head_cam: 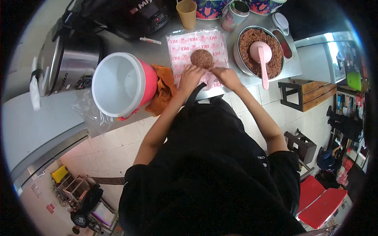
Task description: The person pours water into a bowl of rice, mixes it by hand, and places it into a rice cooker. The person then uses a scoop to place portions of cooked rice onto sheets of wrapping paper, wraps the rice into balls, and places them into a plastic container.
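Observation:
A rounded mound of brown rice (pixel 201 58) sits on a stack of printed pink-and-white wrapping paper (pixel 180 44) on the steel table. My left hand (pixel 191 77) grips the near part of the top sheet, just below the mound. To its right, my right hand (pixel 226 77) pinches the same sheet between thumb and fingers. Between both hands the paper is bunched and raised a little. Farther right stands a metal bowl (pixel 237 56) filled with brown rice, and a pink rice scoop (pixel 261 52) lies on top, its handle over the near rim.
On the left are a pink-and-white bucket (pixel 144 82), an orange cloth (pixel 164 81) and a Miyako rice cooker (pixel 72 65). Behind the paper stand a tan cup (pixel 187 14) and an open tumbler (pixel 234 17). A marker (pixel 150 40) lies nearby. A wooden-topped stool (pixel 316 94) is at right.

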The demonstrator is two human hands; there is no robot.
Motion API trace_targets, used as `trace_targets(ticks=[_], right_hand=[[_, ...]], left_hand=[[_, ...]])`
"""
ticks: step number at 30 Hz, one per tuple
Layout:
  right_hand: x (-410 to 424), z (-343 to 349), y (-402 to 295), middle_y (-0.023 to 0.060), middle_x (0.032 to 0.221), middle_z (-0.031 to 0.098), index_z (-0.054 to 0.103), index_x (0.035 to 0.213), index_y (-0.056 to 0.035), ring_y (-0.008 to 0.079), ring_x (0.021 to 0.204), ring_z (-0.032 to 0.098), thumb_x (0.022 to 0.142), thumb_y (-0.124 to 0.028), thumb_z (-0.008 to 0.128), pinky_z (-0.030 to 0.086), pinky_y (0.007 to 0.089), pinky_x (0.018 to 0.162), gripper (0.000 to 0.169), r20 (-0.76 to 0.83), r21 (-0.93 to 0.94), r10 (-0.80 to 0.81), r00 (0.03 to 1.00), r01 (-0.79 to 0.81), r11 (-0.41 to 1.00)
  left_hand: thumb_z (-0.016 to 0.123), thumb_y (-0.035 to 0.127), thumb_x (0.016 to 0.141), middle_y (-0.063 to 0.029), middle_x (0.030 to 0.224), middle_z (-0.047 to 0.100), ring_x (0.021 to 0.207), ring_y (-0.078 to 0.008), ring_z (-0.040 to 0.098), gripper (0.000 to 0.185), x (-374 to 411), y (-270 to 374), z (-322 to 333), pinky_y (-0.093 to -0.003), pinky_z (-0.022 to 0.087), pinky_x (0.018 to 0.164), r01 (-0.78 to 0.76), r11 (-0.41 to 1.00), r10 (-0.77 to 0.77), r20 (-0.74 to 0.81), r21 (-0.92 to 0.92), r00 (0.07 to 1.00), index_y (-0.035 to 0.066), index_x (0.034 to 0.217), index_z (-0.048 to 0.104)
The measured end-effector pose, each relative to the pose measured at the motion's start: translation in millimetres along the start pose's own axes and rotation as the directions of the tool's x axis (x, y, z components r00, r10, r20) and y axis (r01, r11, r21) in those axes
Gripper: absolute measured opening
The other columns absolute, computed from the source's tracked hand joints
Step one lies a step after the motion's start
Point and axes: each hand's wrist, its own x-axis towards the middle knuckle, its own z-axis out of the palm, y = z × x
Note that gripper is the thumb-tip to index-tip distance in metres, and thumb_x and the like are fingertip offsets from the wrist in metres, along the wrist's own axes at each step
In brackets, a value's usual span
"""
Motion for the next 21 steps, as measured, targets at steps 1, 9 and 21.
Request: trace_targets(ticks=[1, 9, 21], right_hand=[[-6.8, 2.6, 4.6, 0.0177, 0.086, 0.063, 0.058, 0.105, -0.0075, 0.0309, 0.079, 0.062, 0.078, -0.008, 0.047, 0.047, 0.0412, 0.072, 0.029, -0.009, -0.040, 0.002, 1.000, -0.002, 0.999], [-23.8, -13.6, 37.4, 0.0200, 0.093, 0.062, 0.060, 0.105, -0.0066, 0.0347, 0.086, 0.060, 0.077, -0.008, 0.050, 0.047, 0.0420, 0.076, 0.030, 0.077, 0.133, 0.255, 0.964, -0.264, 0.955], [-11.7, -26.0, -3.4, 0.0165, 0.132, 0.033, 0.034, 0.130, -0.0114, 0.0358, 0.119, 0.037, 0.059, -0.008, 0.074, 0.036, 0.0404, 0.096, 0.082, -0.270, 0.111, 0.223, 0.937, -0.200, 0.973]], left_hand=[[0.057, 0.015, 0.072, -0.0059, 0.083, 0.060, 0.087, -0.0210, 0.056, 0.016, -4.8, 6.1, -0.5, -0.0334, 0.041, 0.079, 0.006, 0.999, -0.009, -0.064, -0.054, 0.998, 0.009, 0.087, 0.062], [0.059, 0.015, 0.074, -0.0099, 0.075, 0.061, 0.076, -0.0275, 0.058, 0.010, 11.9, 12.4, -19.2, -0.0370, 0.045, 0.068, 0.256, 0.928, -0.259, 0.027, -0.270, 0.965, 0.007, 0.079, 0.064], [0.067, 0.026, 0.073, -0.0119, 0.069, 0.063, 0.063, -0.0271, 0.061, 0.020, 43.8, -24.6, -2.2, -0.0360, 0.046, 0.059, 0.444, 0.792, -0.370, 0.248, -0.420, 0.895, 0.007, 0.078, 0.067]])
